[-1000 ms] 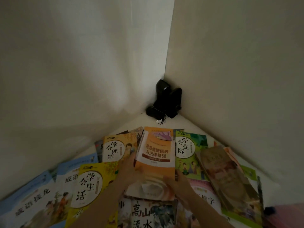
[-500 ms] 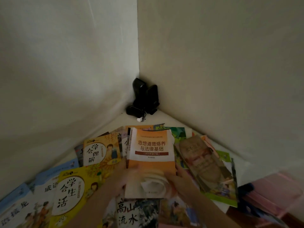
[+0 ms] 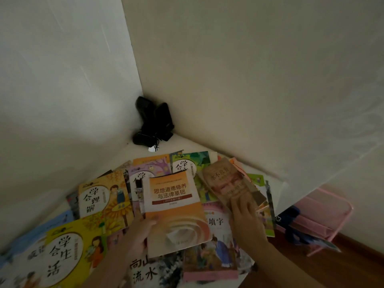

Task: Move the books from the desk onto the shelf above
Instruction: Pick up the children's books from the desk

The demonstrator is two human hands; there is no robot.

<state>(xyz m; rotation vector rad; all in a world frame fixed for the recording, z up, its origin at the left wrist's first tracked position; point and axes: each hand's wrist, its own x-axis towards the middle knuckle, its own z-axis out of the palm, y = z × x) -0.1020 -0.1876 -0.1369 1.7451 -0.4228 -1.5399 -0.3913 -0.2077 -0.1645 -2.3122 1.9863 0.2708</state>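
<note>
Books (image 3: 173,206): roughly a dozen. Hands (image 3: 245,213): two. Black speakers (image 3: 153,121): two.

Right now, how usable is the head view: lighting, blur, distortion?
Head view: dim, flat light, no glare; title on the orange textbook legible; left hand and right hand dark and soft; wall corner bows from wide-angle distortion.

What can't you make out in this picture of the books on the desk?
- Shelf: not in the head view, cut off above the top edge.
- Books under the orange book: covered by it and by both hands.
- Right hand fingertips on the brown book: blurred, grip unclear.
- Black objects in the corner: too dark to identify.
- Left hand: holds the orange book's edge.
</note>
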